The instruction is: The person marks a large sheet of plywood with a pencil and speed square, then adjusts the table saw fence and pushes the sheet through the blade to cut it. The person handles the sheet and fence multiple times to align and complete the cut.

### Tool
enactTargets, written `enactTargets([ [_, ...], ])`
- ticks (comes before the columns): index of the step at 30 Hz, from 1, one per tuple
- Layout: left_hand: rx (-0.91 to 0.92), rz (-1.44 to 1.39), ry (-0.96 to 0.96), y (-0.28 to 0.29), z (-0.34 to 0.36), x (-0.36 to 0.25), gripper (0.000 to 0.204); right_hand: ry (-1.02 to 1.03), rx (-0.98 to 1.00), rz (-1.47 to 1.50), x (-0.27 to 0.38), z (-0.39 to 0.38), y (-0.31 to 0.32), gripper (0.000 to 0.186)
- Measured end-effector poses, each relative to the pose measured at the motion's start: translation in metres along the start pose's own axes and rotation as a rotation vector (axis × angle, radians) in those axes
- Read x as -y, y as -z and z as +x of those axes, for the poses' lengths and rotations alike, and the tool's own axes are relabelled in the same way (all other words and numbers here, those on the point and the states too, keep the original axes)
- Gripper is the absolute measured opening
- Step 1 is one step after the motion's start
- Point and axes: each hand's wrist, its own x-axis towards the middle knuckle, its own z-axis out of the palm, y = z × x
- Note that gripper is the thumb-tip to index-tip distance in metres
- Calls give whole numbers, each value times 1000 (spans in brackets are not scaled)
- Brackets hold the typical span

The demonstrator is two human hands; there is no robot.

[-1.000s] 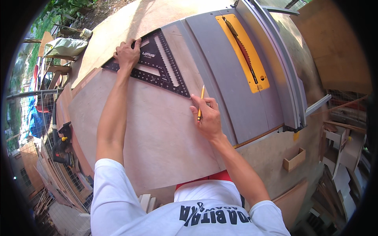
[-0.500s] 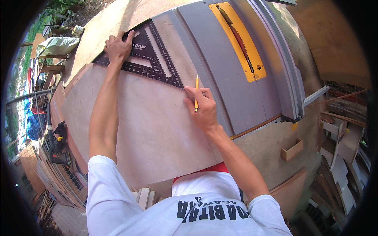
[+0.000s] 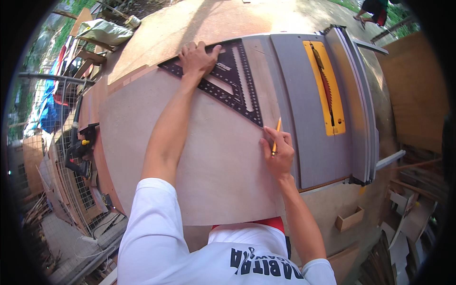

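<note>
My left hand (image 3: 197, 59) presses a black triangular speed square (image 3: 227, 76) onto a large pale wooden panel (image 3: 213, 175). Its fingers curl over the far edge and the thumb lies across the square. The square's slanted side runs down to a corner close to my right hand (image 3: 280, 156). A yellow pencil (image 3: 278, 129) is pinched in that hand, point upward and tilted. The knuckles are by the square's near corner, over the panel's right part. Whether any pencil mark is on the panel I cannot make out.
Right of the panel is a grey table saw (image 3: 308, 152), its toothed blade (image 3: 325, 85) raised through a yellow insert (image 3: 337, 116). Beyond runs a metal fence (image 3: 363, 109). A small wooden box (image 3: 350, 220) is below. A black power tool (image 3: 78, 154) lies left; a person (image 3: 373, 14) shows far right.
My view has shifted, so panel, saw and hands appear farther right and lower. Both hands keep their places at the square, and a person's legs have come into view at the far right.
</note>
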Motion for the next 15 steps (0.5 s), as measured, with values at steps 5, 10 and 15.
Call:
enactTargets([
  [5, -19, 7, -30, -4, 2, 1, 77, -35, 0, 78, -5, 2, 5, 33],
  [10, -11, 31, -28, -7, 5, 1, 76, -86, -43, 136, -3, -1, 5, 31],
  [15, 26, 44, -10, -5, 4, 3, 77, -74, -71, 111, -4, -2, 4, 39],
])
